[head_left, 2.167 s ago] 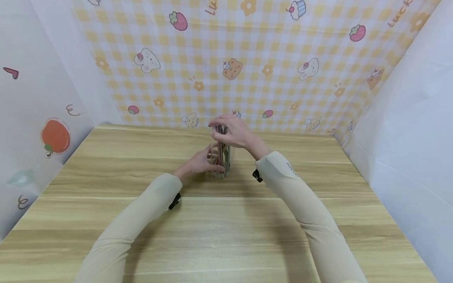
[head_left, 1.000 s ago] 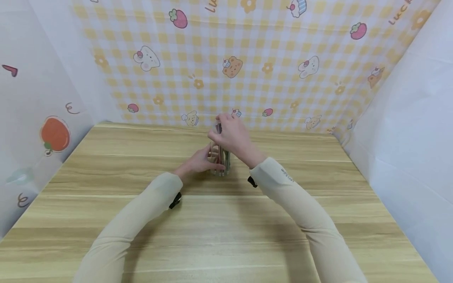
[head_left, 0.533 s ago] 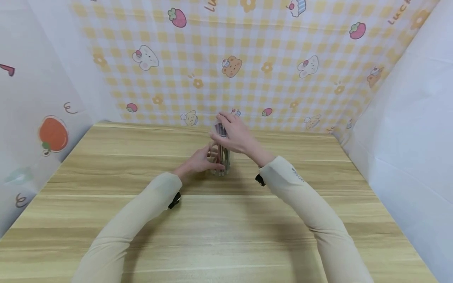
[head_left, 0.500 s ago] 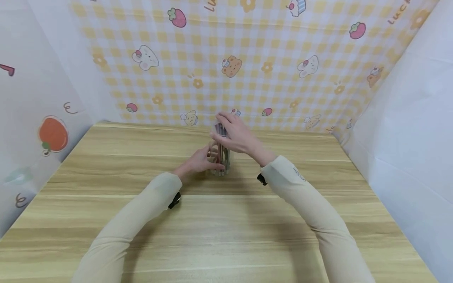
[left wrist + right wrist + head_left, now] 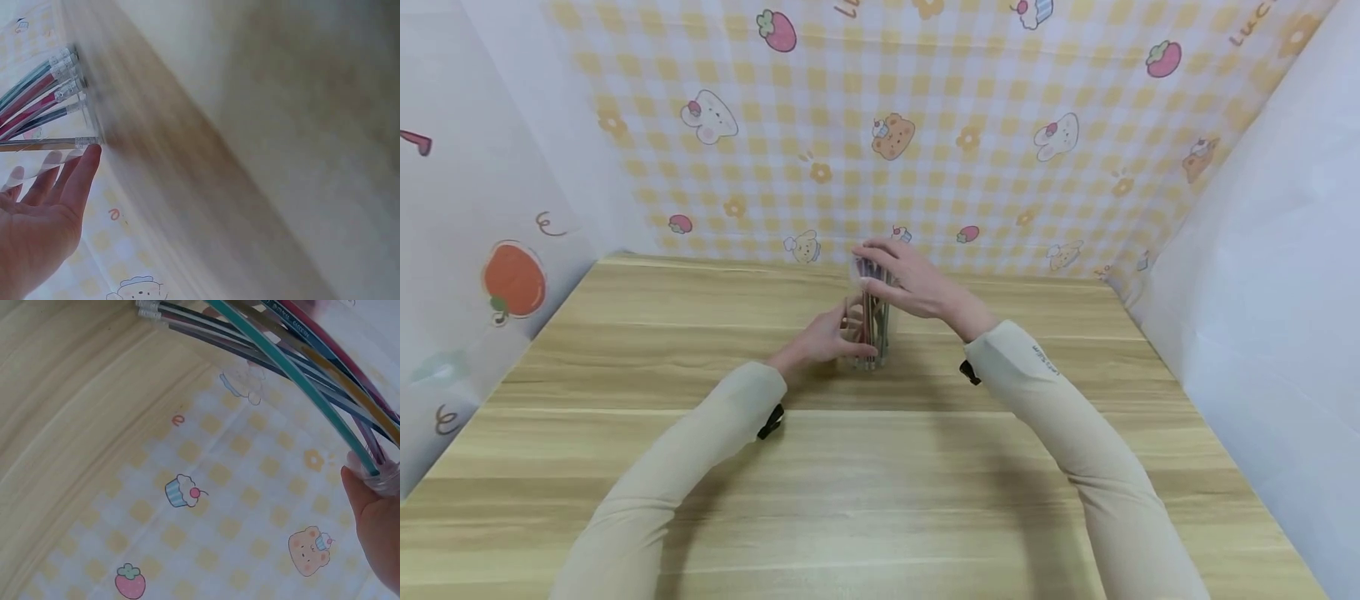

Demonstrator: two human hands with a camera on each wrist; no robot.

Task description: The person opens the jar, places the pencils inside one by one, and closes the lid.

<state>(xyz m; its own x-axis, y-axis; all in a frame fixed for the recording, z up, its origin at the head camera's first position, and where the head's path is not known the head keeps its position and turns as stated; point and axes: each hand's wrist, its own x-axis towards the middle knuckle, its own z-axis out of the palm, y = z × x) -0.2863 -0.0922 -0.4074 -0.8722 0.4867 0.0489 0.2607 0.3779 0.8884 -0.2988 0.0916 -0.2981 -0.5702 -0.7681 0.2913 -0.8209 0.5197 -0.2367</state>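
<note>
A clear plastic pencil tube (image 5: 885, 321) stands upright near the back of the table, with several coloured pencils (image 5: 300, 378) inside. In the left wrist view the pencils' eraser ends sit at the tube's base. My left hand (image 5: 823, 337) holds the lower part of the tube from the left, thumb at the front and fingers behind. From the right, my right hand (image 5: 921, 283) grips its top between thumb and fingers. The right wrist view shows a clear ribbed piece (image 5: 384, 478) in that hand, around the pencil ends; whether it is a lid or the rim, I cannot tell.
The wood-grain table (image 5: 865, 483) extends in front and to both sides. A yellow checked cloth (image 5: 820, 108) hangs close behind the tube. White sheets stand at the left (image 5: 467, 200) and right (image 5: 1262, 250).
The right hand has turned back and forth at the tube's top; its wrist and sleeve now lie farther right than a second ago. The left hand and the tube have stayed in place.
</note>
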